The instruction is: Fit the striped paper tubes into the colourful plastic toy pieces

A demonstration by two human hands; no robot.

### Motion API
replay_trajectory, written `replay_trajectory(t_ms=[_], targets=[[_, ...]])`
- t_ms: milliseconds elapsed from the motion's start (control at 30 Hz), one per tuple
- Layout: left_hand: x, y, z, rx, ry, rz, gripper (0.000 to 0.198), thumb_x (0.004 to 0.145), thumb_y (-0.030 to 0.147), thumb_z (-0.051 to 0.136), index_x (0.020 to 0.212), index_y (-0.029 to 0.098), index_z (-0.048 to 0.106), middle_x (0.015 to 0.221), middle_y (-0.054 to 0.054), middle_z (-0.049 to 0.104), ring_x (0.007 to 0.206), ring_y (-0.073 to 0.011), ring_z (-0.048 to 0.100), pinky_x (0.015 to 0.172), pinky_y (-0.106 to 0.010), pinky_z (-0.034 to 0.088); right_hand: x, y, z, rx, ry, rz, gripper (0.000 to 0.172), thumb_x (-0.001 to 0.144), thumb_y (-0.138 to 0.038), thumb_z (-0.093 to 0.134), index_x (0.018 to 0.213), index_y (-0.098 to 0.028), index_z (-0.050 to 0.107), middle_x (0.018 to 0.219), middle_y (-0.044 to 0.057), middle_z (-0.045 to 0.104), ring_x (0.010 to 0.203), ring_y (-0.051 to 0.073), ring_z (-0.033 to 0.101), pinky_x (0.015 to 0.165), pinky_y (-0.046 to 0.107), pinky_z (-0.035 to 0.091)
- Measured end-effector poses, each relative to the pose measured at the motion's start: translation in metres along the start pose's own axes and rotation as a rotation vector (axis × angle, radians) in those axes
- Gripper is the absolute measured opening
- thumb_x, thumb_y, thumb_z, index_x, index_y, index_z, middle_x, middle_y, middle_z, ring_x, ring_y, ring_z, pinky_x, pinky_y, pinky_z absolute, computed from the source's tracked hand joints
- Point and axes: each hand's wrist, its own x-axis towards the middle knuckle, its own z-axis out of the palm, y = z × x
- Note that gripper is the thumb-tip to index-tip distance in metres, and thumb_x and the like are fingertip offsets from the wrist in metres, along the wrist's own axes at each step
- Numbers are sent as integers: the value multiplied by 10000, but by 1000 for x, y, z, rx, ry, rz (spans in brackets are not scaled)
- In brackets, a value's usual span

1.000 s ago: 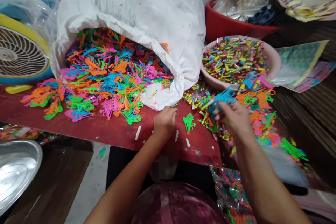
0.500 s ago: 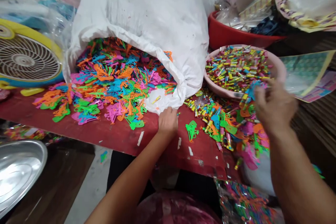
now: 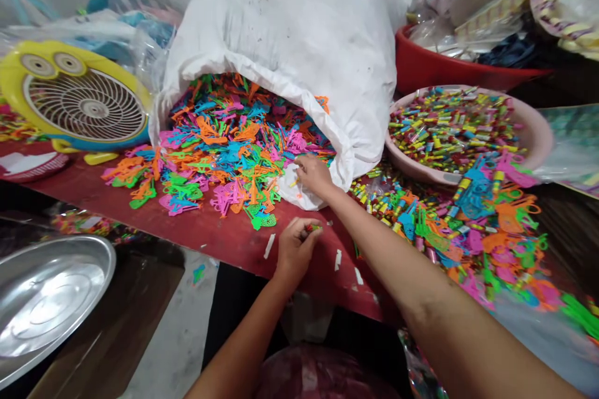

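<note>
Near the front edge of the red table (image 3: 234, 243), my left hand (image 3: 294, 248) is closed on a small red, green and yellow piece (image 3: 312, 229). Its exact kind is mostly hidden by the fingers. My right hand (image 3: 314, 176) reaches over the lip of the white sack (image 3: 304, 198), fingers apart. Below its fingertips lies a small yellow-ended tube (image 3: 294, 184). From the sack (image 3: 290, 19) spills a heap of small plastic toys (image 3: 224, 156) in orange, green, pink and blue, several shaped like tiny fly swatters.
A pink basin (image 3: 538, 137) of small capped tubes (image 3: 453, 128) stands right, more tubes and plastic toys (image 3: 472, 237) heaped before it. Behind is a red basin (image 3: 407, 68). A yellow fan (image 3: 93, 106) stands left, above a metal bowl (image 3: 51, 299).
My right hand has left the mixed pile at the right and come across to the sack's lip. My left hand now holds a small piece, slightly nearer me. The view has turned left.
</note>
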Motion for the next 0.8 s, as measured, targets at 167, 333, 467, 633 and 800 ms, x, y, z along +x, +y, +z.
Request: replay_trajectory(t_ms=[167, 333, 467, 633, 800], targets=[[1, 2, 0, -51, 0, 29, 130, 882, 268, 600, 938, 187, 684, 885, -22, 644, 722, -127, 557, 657, -238, 426, 35, -7, 19, -43, 2, 14, 504, 833, -103, 519, 1336, -78, 519, 1313, 186, 536, 1187, 309, 460, 991, 405, 364], [2, 0, -1, -195, 32, -82, 185, 901, 321, 573, 1006, 179, 627, 807, -4, 640, 720, -132, 583, 665, -234, 439, 37, -7, 28, -70, -14, -3, 401, 862, -112, 496, 1250, -126, 599, 1246, 162, 585, 1171, 305, 476, 975, 415, 367], [3, -3, 2, -283, 48, -114, 302, 859, 297, 624, 1133, 181, 577, 722, 36, 561, 617, -101, 512, 586, -208, 388, 16, 2, 22, -66, -56, -28, 276, 894, -133, 460, 1051, -153, 686, 1067, 116, 649, 1011, 242, 566, 887, 330, 413], [1, -5, 9, -357, 74, -149, 240, 796, 292, 691, 951, 179, 547, 653, 68, 484, 573, -81, 456, 551, -190, 343, 12, 8, 18, -61, -42, -25, 338, 860, -148, 517, 1178, -123, 628, 1171, 143, 599, 1086, 261, 534, 929, 344, 413], [2, 0, 7, -341, 83, -130, 171, 816, 311, 675, 887, 177, 596, 670, 56, 507, 596, -80, 464, 573, -187, 363, 39, -4, 30, -40, -23, -37, 587, 783, -63, 565, 1361, -138, 500, 1320, 150, 542, 1211, 293, 471, 1011, 399, 374]])
